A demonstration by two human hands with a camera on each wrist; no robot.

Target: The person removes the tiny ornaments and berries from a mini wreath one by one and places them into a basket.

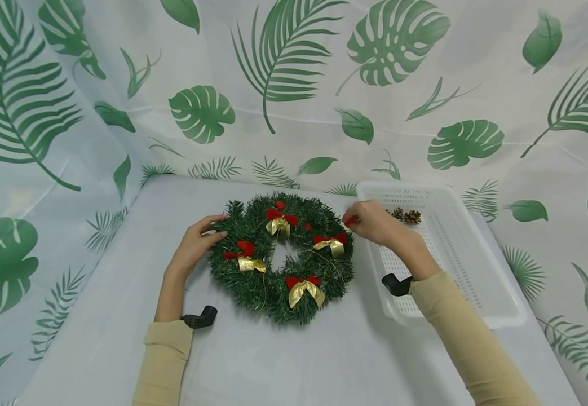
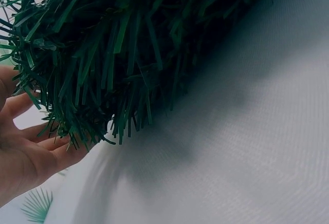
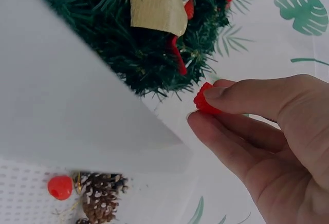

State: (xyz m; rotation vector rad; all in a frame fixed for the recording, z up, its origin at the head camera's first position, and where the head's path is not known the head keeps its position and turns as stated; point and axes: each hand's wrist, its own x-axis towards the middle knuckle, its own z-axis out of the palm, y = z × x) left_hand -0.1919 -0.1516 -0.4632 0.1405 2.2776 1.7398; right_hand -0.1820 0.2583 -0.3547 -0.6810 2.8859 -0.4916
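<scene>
A green Christmas wreath with red and gold bows lies on the white table. My left hand holds its left edge; the left wrist view shows the fingers partly hidden by the greenery. Between thumb and fingertips, my right hand pinches a small red bumpy berry ornament, just off the wreath's right edge. Red berry-like pieces also sit among the bows.
To the right stands a white perforated basket. Pine cones lie at its far left, and the right wrist view shows a round red berry beside a pine cone. A leaf-patterned curtain hangs behind the table.
</scene>
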